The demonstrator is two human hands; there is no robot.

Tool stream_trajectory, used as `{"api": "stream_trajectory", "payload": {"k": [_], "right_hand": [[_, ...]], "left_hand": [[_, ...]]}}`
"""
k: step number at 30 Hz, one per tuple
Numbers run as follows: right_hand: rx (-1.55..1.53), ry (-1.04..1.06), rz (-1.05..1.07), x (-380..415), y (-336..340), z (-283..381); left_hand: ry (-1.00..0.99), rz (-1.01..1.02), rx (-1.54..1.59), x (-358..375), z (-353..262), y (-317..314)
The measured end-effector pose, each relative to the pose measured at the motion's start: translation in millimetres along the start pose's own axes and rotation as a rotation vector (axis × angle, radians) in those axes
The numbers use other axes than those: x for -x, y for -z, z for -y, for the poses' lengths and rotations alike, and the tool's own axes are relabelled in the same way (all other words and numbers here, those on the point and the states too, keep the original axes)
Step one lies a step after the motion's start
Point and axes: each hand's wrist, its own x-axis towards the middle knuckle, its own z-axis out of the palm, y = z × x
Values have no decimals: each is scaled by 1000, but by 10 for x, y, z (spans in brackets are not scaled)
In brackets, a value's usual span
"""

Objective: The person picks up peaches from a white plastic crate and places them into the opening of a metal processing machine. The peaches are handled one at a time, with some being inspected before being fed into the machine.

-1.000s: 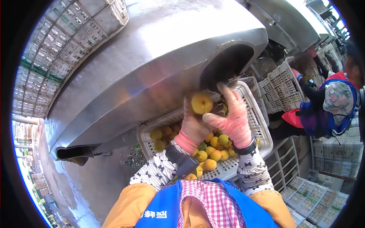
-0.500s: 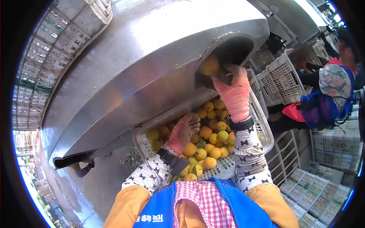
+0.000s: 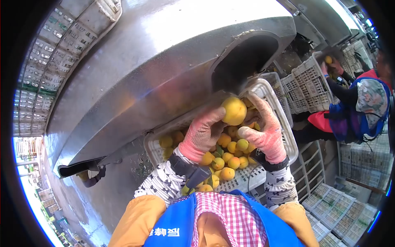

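Observation:
A large yellow peach [image 3: 234, 111] is held above the crate, at the fingertips of my left hand [image 3: 201, 133], which is gloved and closed on it. Just right of that fruit, my right hand [image 3: 269, 133] is curved with thumb and fingers spread apart; its glove is pink and whitish. Below both hands stands a white plastic crate [image 3: 290, 133] of yellow-orange peaches [image 3: 227, 173], a few green leaves among them. Behind the hands, the dark mouth of a metal chute [image 3: 247, 57] opens towards the crate.
The broad metal machine [image 3: 135, 78] curves across the left and top. A tall crate [image 3: 53, 53] rises at the left edge. On the right, a co-worker in a blue vest [image 3: 370, 111] handles fruit over another crate [image 3: 308, 86]. Stacked crates [image 3: 341, 210] fill the lower right.
My right hand has come out of the chute mouth and down over the crate. My left hand has risen from the peaches and now grips a large yellow one.

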Motion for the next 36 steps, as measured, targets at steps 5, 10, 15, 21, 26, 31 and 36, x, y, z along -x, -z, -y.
{"api": "stream_trajectory", "payload": {"k": [5, 10, 15, 21, 26, 31, 36], "right_hand": [[314, 271, 130, -189, 79, 99], [692, 382, -428, -750, -224, -277], [1086, 349, -589, -1374, -557, -552], [459, 394, -252, -869, 54, 75], [939, -153, 163, -9, 327, -857], [1519, -363, 722, 346, -1, -1952], [955, -437, 461, 148, 227, -1525]], "left_hand": [[178, 14, 115, -174, -48, -120], [231, -2, 46, -183, 214, 250], [424, -309, -385, 310, 1050, 1569], [6, -120, -1564, 154, 1139, 1667], [489, 522, -1879, -313, 1497, 2020], [180, 594, -2286, -213, 1815, 2060], [409, 893, -2189, -446, 1552, 1819]]}}
